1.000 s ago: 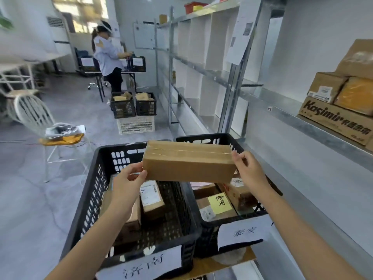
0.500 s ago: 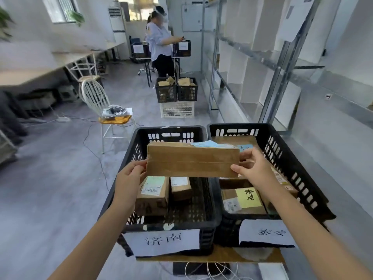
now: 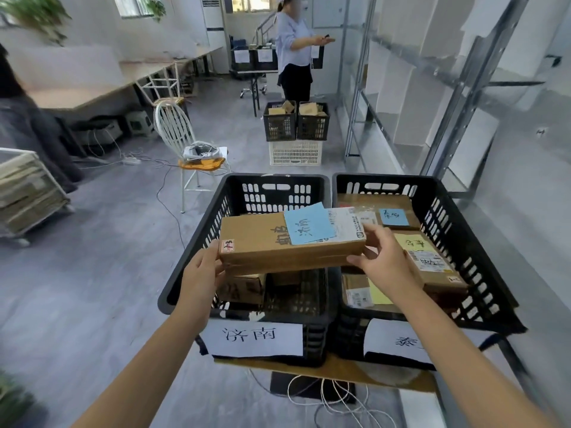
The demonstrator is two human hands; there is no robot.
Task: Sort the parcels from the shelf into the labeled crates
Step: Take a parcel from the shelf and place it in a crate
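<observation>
The left hand (image 3: 200, 273) curls its fingers round the left end of a long parcel (image 3: 262, 245), and the right hand (image 3: 383, 261) pinches the right end, holding it level above the left crate (image 3: 278, 193), blue note (image 3: 307, 227) on top

"济南" on left crate label (image 3: 256, 335)

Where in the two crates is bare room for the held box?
Free: the mesh floor on the right of the 济南 crate, between its brown parcel and the right crate. Crowded: the right crate, parcels cover its floor. Behind the held box, hidden.
</observation>
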